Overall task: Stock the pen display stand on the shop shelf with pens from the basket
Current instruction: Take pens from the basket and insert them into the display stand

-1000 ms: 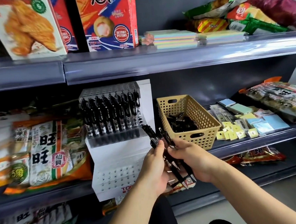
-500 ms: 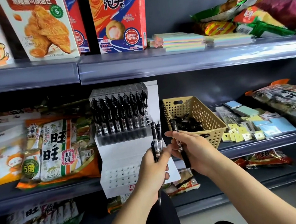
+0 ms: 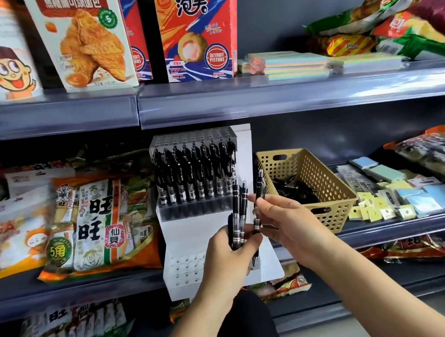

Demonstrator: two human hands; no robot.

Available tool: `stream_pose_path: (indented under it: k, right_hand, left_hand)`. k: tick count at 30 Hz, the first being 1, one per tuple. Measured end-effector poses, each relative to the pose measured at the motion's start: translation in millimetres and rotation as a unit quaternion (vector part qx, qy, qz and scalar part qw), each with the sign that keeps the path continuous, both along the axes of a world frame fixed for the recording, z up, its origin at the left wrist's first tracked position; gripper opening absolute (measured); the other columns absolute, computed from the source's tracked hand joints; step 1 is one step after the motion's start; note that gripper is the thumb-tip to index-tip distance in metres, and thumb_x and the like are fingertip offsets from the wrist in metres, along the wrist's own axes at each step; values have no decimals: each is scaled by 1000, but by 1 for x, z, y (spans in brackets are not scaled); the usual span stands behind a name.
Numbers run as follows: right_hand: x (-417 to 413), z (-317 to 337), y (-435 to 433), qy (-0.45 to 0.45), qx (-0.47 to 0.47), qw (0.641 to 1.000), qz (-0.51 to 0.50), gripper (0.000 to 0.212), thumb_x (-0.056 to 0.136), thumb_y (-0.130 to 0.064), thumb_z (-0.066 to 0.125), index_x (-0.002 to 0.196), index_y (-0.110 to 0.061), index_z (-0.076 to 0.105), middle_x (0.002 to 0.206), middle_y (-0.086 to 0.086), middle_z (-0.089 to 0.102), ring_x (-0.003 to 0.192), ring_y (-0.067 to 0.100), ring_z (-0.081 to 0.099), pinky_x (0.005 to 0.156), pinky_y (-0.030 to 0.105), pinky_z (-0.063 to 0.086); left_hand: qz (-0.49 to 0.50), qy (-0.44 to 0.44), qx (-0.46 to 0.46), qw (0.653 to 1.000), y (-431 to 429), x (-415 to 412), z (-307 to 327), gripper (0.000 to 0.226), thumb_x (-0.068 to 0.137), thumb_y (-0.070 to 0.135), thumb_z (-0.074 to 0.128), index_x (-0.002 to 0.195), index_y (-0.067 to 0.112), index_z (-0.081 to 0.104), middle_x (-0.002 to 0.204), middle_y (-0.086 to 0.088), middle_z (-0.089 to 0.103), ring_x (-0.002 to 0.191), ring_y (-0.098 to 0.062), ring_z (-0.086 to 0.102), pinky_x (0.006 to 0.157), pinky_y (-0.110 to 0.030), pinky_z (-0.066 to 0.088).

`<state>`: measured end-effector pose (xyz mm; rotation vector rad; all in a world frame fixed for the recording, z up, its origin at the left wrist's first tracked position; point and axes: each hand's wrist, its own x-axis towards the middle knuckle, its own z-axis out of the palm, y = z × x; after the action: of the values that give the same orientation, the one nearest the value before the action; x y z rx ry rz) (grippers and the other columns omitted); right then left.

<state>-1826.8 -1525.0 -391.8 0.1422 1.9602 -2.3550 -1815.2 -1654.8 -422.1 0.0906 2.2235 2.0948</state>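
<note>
A white stepped pen display stand (image 3: 184, 232) stands on the middle shelf. Its upper tier holds a row of black pens (image 3: 194, 174); the holes of its lower tier (image 3: 185, 265) show no pens. My left hand (image 3: 224, 253) grips a small bunch of black pens (image 3: 238, 210) upright in front of the stand. My right hand (image 3: 287, 216) pinches a single black pen (image 3: 258, 197), held upright just right of the bunch. To the right of the stand, a tan perforated basket (image 3: 324, 185) holds more black pens (image 3: 292, 188).
Snack bags (image 3: 95, 223) lie left of the stand. Sticky-note packs (image 3: 400, 196) and another snack bag (image 3: 439, 156) fill the shelf right of the basket. The upper shelf's edge (image 3: 263, 98) overhangs the stand, with food boxes (image 3: 195, 28) above. More packets sit on the lower shelf.
Both hands rose from low in front of the stand. The pens turned from slanted to upright, and my right hand drew one pen apart from the bunch in my left hand.
</note>
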Motion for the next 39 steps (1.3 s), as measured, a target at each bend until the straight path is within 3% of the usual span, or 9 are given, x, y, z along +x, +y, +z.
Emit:
stream_pose_path:
  k: [3,8,11,16,21,25,29,34,39]
  right_hand:
    - [-3,1,-2,12,45,999,-23,12,89,-18,60,78,-16,59,77,-2,64,74,10,59,73,27,43]
    - [-23,25,-3,92,85,987,-104,6,90,-9,57,85,-6,57,77,3,63,70,11,61,67,26,50]
    - [-46,44,4,131,55,970,-196,5,90,-5,58,91,-1,56,74,4,61,59,6,63,61,19,55]
    - [-83,51,6,160,84,945,-273,8,89,-10,61,87,-8,54,83,9,64,72,15,64,65,20,53]
    - [-104,42,-6,189,196,929,-252,11,87,-15,65,83,-12,55,89,14,67,83,29,68,73,35,58]
    - [-110,36,-12,179,284,914,-230,20,83,-21,70,74,-21,52,84,10,67,83,30,66,77,49,54]
    - [-112,30,-15,164,345,904,-194,18,81,-16,72,73,-18,56,83,9,69,81,28,65,78,46,54]
    - [-110,21,-17,152,392,892,-168,8,83,-14,67,85,-8,63,78,5,64,75,18,59,73,30,48]
    - [-109,20,-18,148,398,891,-161,9,85,-16,66,82,-11,60,79,5,63,79,21,60,76,32,48]
  left_hand:
    - [12,-1,0,1000,-5,-3,-1,6,85,22,67,90,21,65,60,11,56,50,-6,47,49,-21,37]
    - [54,1,21,998,-16,-9,-4,10,86,28,66,93,22,64,68,10,60,58,-5,52,56,-24,44]
    - [72,8,32,997,-25,-13,-7,14,85,36,64,92,24,63,67,13,56,65,-8,53,62,-27,46]
    - [70,10,39,997,-37,-16,-12,18,86,41,60,87,23,60,49,17,50,53,-5,48,59,-30,46]
    - [81,11,36,996,-45,-19,-15,20,87,42,58,86,22,59,55,9,50,53,-8,50,57,-29,46]
    - [85,3,30,996,-50,-22,-17,21,89,41,58,87,20,58,58,3,52,50,-9,51,53,-25,43]
    - [85,1,26,996,-52,-26,-19,17,91,36,58,83,20,57,57,2,53,48,-10,52,52,-24,42]
    - [88,-9,40,995,-52,-25,-19,16,90,33,59,83,19,58,56,3,53,48,-9,52,51,-22,44]
    - [91,-11,36,995,-52,-24,-16,17,90,34,59,83,19,58,57,3,53,46,-9,52,54,-25,45]
